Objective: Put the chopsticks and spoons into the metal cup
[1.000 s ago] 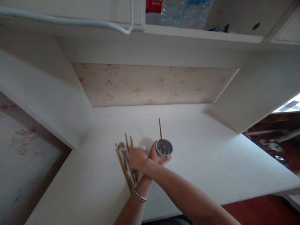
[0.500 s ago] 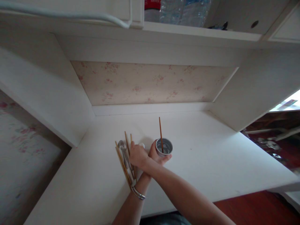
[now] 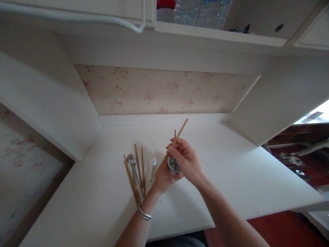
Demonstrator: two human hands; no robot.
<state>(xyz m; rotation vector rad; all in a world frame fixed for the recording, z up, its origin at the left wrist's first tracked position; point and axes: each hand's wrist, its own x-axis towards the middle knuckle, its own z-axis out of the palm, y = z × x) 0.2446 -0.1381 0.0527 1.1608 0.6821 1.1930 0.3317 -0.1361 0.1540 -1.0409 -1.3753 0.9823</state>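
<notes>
My left hand [image 3: 164,180] is closed around a grey metal utensil holder [image 3: 171,168] with small holes in its base. One chopstick [image 3: 175,132] stands inside the holder. Above it, my right hand [image 3: 189,161] pinches another chopstick [image 3: 183,127], which slants across the holder, its lower end down by my left hand. Left of my hands lie several chopsticks [image 3: 138,161], metal spoons [image 3: 130,159] and a white spoon [image 3: 152,164], all on the white tabletop [image 3: 218,181].
A white panel [image 3: 56,92] rises at the left and another panel [image 3: 280,92] at the right. Overhead, a shelf [image 3: 221,36] holds plastic bottles [image 3: 200,13]. A white cable [image 3: 102,21] runs along the upper left. The tabletop's front edge is near my forearms.
My right hand has moved from the utensils on the left, across to the holder, and now has a chopstick in it. My left hand still holds the holder. The white spoon is now uncovered.
</notes>
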